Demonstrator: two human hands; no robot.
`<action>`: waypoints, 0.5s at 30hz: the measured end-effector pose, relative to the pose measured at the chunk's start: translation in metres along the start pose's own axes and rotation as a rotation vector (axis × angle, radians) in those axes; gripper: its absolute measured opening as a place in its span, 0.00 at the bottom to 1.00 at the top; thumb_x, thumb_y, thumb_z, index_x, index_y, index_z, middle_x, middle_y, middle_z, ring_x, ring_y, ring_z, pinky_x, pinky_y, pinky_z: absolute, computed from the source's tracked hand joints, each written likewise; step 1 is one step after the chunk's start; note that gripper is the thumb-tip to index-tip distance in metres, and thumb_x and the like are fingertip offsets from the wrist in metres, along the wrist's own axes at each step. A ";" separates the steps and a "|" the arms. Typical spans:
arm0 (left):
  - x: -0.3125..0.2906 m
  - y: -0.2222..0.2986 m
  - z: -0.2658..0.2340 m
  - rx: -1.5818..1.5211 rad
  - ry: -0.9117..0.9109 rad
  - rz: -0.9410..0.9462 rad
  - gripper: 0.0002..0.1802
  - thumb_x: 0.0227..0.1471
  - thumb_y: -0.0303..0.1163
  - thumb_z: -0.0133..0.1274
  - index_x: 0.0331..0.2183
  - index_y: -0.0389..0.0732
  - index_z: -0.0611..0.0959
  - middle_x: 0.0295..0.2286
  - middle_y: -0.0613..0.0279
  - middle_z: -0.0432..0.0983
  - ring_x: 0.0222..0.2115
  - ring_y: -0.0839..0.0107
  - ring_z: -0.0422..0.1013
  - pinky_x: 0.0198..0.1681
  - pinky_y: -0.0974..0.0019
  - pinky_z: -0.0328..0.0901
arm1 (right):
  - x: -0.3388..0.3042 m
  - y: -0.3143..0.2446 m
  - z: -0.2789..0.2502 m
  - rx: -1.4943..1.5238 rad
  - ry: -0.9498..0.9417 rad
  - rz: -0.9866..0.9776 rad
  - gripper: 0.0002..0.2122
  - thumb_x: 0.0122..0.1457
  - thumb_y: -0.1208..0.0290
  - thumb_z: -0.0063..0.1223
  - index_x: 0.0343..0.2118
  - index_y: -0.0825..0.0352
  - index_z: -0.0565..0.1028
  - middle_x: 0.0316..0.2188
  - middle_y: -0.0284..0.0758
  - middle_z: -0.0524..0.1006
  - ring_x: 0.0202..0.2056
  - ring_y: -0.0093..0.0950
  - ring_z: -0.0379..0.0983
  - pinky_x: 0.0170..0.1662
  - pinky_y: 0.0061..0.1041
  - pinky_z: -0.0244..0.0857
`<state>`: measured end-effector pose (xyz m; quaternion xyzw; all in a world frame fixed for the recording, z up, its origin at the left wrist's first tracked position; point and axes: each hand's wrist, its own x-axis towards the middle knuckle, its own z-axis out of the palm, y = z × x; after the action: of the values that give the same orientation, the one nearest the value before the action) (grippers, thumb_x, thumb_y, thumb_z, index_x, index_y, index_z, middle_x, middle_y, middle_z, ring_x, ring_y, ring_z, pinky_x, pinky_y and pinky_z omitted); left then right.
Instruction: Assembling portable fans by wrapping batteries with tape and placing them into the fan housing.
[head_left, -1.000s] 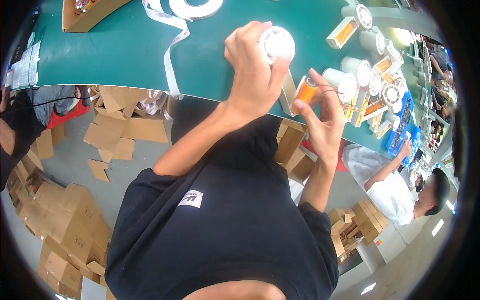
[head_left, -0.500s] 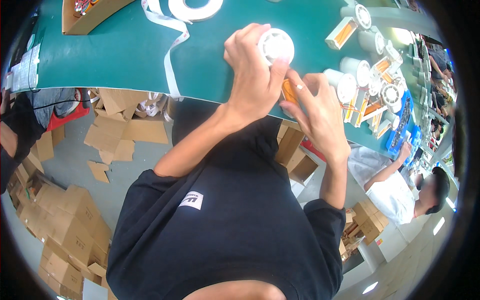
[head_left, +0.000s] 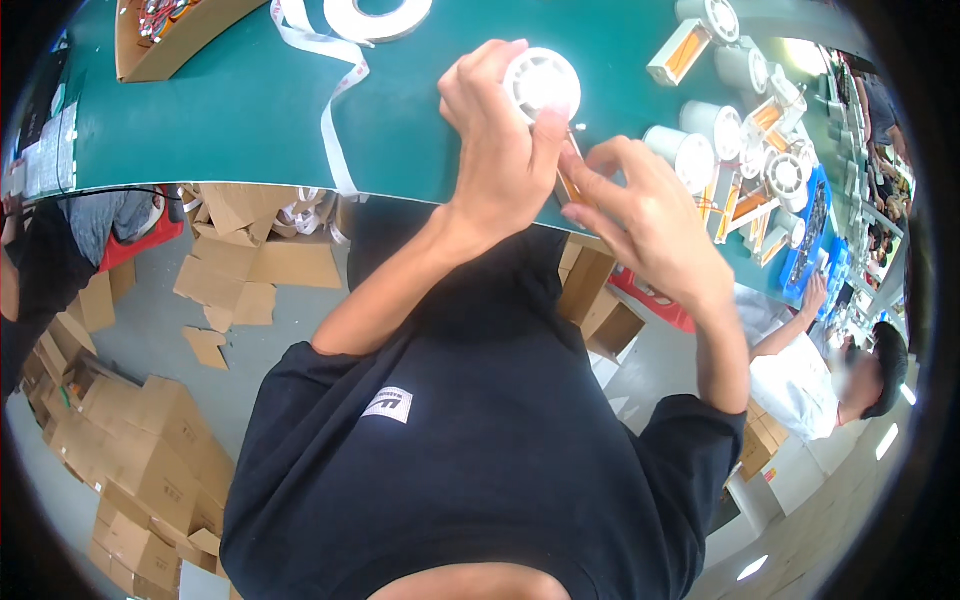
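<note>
White unit [head_left: 541, 85] fills curled left hand [head_left: 500, 150], half-curled right hand [head_left: 645, 205] touching it, grip unclear, similar units [head_left: 710, 128] nearby.

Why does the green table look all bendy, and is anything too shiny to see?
In the head view, the wide lens bends the front edge of the green table, and the corners go black; also in the head view, glare washes out much of the white round part in the left hand; in that same view, a strip light at lower right shows plain white.

I see 1 head-worn fisheye cam aimed dn. Close to L hand [head_left: 503, 160] & R hand [head_left: 650, 215]; bench [head_left: 230, 130] up top.
</note>
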<state>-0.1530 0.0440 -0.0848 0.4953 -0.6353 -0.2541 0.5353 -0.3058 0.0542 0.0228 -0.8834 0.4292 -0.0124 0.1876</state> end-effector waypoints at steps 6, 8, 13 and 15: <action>-0.001 -0.002 -0.001 -0.010 -0.018 -0.007 0.26 0.55 0.31 0.47 0.50 0.27 0.59 0.49 0.45 0.56 0.49 0.56 0.51 0.54 0.56 0.47 | 0.012 0.007 -0.020 0.125 -0.259 0.018 0.18 0.51 0.74 0.56 0.47 0.64 0.73 0.29 0.41 0.72 0.31 0.41 0.71 0.35 0.36 0.64; -0.001 -0.002 -0.001 -0.006 -0.018 -0.003 0.26 0.55 0.31 0.47 0.50 0.27 0.59 0.49 0.45 0.56 0.49 0.56 0.51 0.55 0.56 0.47 | 0.013 0.005 -0.019 0.126 -0.292 0.039 0.19 0.51 0.75 0.56 0.48 0.65 0.72 0.28 0.42 0.73 0.31 0.43 0.72 0.35 0.37 0.64; 0.000 -0.001 0.001 0.009 -0.022 -0.001 0.26 0.55 0.30 0.48 0.50 0.27 0.59 0.49 0.45 0.56 0.49 0.56 0.50 0.54 0.56 0.47 | 0.007 0.004 -0.012 0.248 -0.211 0.150 0.20 0.50 0.77 0.56 0.49 0.63 0.73 0.28 0.42 0.74 0.30 0.42 0.72 0.34 0.36 0.65; 0.000 -0.001 0.002 -0.004 -0.016 0.004 0.26 0.55 0.30 0.47 0.50 0.27 0.59 0.49 0.45 0.56 0.49 0.56 0.51 0.54 0.57 0.47 | 0.006 0.004 -0.010 0.261 -0.192 0.155 0.20 0.50 0.77 0.56 0.49 0.63 0.73 0.28 0.42 0.73 0.30 0.42 0.72 0.34 0.36 0.65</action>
<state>-0.1539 0.0431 -0.0864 0.4911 -0.6400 -0.2583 0.5315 -0.3069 0.0440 0.0300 -0.8131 0.4706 0.0310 0.3413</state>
